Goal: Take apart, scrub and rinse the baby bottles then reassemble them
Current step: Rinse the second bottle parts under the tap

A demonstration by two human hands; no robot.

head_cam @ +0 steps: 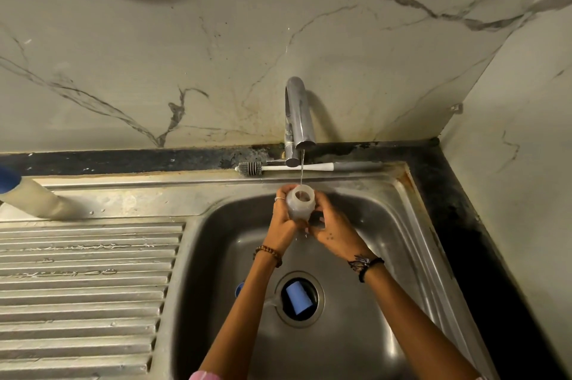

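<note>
Head view has your left hand and right hand both curled round the bottle, held mouth-up over the sink so the thin stream from the tap runs straight into it. That puts you, I'd judge, at rinsing the body: it is already stripped of its top, a blue cap lies in the drain, and the brush rests on the ledge behind the tap. Still ahead are rinsing the loose parts, any other bottles, and all the reassembly; a blue-capped container lies at the far left.
</note>
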